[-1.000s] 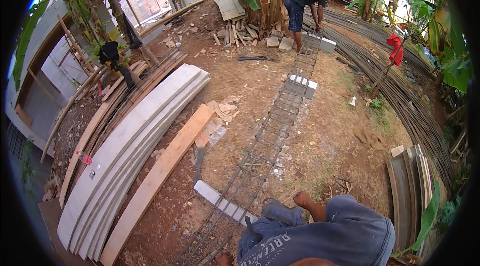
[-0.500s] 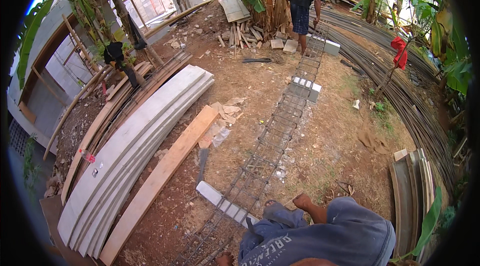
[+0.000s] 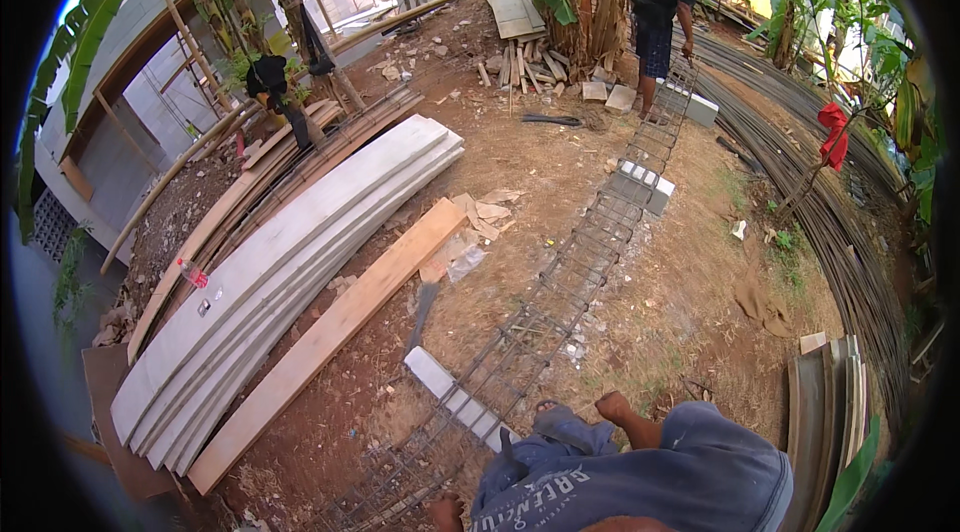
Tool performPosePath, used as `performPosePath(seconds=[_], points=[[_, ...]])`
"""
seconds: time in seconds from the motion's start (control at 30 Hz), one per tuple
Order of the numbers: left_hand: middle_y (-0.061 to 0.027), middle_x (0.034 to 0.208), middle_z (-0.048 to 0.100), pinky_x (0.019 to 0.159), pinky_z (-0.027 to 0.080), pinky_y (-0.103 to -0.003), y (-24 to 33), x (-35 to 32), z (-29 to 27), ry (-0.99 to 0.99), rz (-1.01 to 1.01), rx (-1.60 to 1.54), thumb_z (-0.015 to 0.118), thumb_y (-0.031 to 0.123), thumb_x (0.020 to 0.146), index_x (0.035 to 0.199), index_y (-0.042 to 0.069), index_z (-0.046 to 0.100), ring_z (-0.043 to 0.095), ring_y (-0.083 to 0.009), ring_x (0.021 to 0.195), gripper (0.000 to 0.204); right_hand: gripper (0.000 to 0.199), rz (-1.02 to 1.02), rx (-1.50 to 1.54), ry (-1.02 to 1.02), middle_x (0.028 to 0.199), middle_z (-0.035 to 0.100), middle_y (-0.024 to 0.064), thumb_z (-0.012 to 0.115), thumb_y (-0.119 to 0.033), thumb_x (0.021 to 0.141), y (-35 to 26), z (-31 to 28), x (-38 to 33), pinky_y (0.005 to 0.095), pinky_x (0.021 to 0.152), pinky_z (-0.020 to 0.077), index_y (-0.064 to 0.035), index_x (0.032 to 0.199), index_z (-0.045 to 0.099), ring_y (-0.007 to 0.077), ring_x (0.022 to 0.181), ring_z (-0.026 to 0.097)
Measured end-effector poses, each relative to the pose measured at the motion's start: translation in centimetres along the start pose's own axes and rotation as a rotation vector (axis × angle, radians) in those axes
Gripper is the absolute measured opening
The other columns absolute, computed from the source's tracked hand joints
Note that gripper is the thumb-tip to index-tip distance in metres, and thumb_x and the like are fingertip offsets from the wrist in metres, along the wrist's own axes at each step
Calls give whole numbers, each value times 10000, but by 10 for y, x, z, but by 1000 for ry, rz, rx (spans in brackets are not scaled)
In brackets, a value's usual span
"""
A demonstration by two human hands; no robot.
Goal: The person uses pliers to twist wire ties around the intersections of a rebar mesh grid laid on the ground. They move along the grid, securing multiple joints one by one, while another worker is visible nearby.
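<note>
At the lower edge, the bit of bare skin that looks like my left hand (image 3: 447,510) is beside the rebar cage (image 3: 585,252). Its fingers do not show clearly, so what it touches cannot be told. My right forearm (image 3: 618,524) barely enters the bottom of the picture; the hand is out of view. The long, narrow cage of tied steel bars runs from near me toward the far right. A pale block strip (image 3: 455,397) lies across under its near part, with another block (image 3: 645,187) under it farther off. Dark blue clothing (image 3: 640,482) covers my lap.
Stacked pale boards (image 3: 290,272) and an orange-brown plank (image 3: 330,347) lie to the left. A co-worker (image 3: 664,17) stands at the cage's far end, one hand near it. Long steel bars (image 3: 780,152) curve along the right. More boards (image 3: 828,402) stand near right.
The surroundings have shifted rightward in the picture as the view turned. The far co-worker has gone from bending over to standing more upright. The cage stays on its blocks.
</note>
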State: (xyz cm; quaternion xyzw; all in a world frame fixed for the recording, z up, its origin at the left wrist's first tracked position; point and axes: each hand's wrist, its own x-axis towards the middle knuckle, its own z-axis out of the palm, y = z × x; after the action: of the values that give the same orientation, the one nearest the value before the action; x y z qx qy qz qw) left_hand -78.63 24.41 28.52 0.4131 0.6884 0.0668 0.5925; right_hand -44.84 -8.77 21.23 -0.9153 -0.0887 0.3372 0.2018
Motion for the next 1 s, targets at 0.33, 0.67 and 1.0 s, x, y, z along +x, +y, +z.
performPosePath(seconds=[0.33, 0.67, 1.0], points=[[-89, 557, 525, 377, 339, -314, -6, -2, 2, 7, 3, 94, 594, 94, 842, 779, -38, 584, 525, -204, 431, 147, 261, -2, 118, 12, 830, 677, 203, 551, -225, 767, -9, -6, 8, 409, 723, 509, 0, 783, 683, 348, 787, 658], [-151, 673, 626, 456, 431, -332, -15, -9, 1, 45, -25, 125, 578, 111, 852, 896, -68, 638, 594, -239, 535, 193, 250, -76, -42, 16, 837, 680, 188, 524, -213, 799, -19, -11, 10, 414, 745, 516, -23, 800, 688, 347, 830, 662], [-140, 851, 642, 615, 476, -352, 45, -114, 12, -226, -57, 592, 562, 208, 867, 1029, -61, 619, 620, -221, 703, 319, 150, -287, -346, -15, 867, 687, 126, 560, -144, 754, 7, 27, 53, 391, 722, 541, -91, 820, 683, 281, 803, 677]])
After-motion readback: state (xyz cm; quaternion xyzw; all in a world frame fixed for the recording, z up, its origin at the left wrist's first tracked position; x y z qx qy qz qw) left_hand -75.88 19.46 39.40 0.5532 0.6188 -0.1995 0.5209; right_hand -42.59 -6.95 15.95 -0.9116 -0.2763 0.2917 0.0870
